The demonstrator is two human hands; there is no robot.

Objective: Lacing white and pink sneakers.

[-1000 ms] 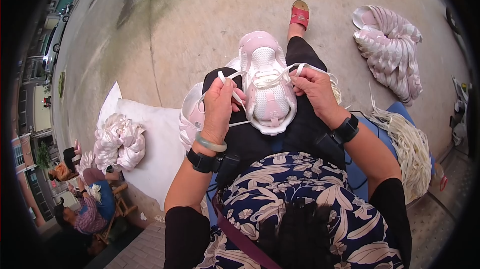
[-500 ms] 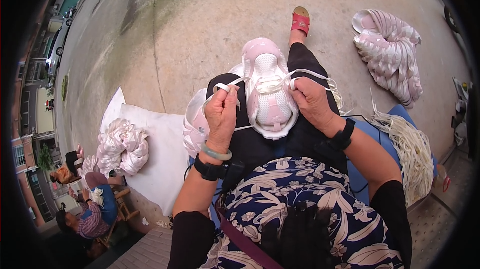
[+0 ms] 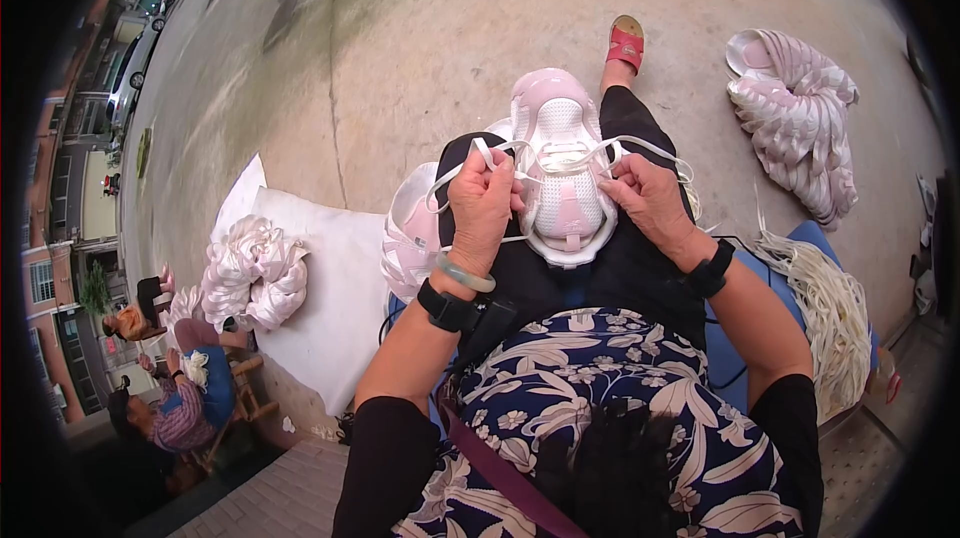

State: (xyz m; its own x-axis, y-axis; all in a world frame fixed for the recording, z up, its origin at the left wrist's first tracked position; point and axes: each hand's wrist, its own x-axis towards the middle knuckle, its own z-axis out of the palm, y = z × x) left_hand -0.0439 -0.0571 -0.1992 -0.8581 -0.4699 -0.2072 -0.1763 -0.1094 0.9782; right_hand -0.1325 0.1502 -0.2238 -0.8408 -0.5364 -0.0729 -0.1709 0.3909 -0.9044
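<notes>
A white and pink sneaker [image 3: 566, 208] rests on my thighs, its toe pointing away from me. A white shoelace [image 3: 566, 152] crosses its eyelets, and the ends run out to both sides. My left hand [image 3: 482, 200] is closed on the left lace, which loops up over the fingers beside the shoe's left edge. Against the shoe's right side, my right hand [image 3: 650, 198] pinches the other lace end between thumb and fingers. A second pink and white sneaker [image 3: 409, 238] lies left of my thigh, partly hidden by my left wrist.
Bundled pink and white sneaker uppers [image 3: 795, 123] lie on the concrete at right; another bundle [image 3: 254, 273] sits on a white sheet [image 3: 318, 338] at left. Loose white laces [image 3: 825, 313] drape over a blue surface at my right. Two people [image 3: 185, 418] sit at far left.
Both hands have come closer to the shoe's middle, still holding the laces. The left lace now loops above my left fingers. The whole view has shifted slightly.
</notes>
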